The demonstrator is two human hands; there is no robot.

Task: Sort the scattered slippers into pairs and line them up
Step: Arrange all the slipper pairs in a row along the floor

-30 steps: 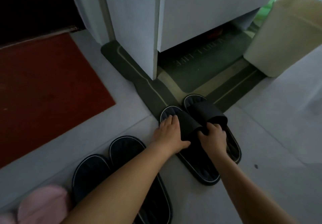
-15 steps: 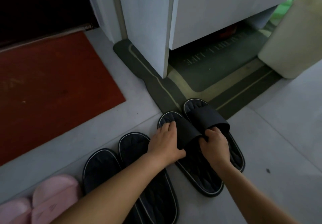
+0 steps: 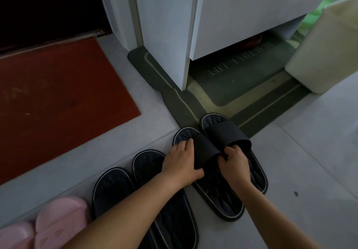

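Two dark slippers with white trim lie side by side in the middle of the floor. My left hand (image 3: 182,161) lies over the strap of the left dark slipper (image 3: 217,200), thumb hooked at the strap's edge. My right hand (image 3: 234,165) has its fingers curled on the strap opening of the right dark slipper (image 3: 226,132), whose toe rests on the green mat. To the left a second dark pair (image 3: 114,188) lies together, partly hidden by my left forearm. A pink pair (image 3: 58,221) lies at the bottom left corner.
A dark green mat (image 3: 242,93) runs under a white cabinet (image 3: 164,35) just beyond the slippers. A red doormat (image 3: 58,103) covers the floor at the left. A cream bin (image 3: 325,55) stands at the right. Grey floor (image 3: 310,161) lies to the right of the slippers.
Both hands have drawn the held dark pair slightly back off the green mat, closer to the other dark pair. The view has shifted, and more of the pink pair shows.
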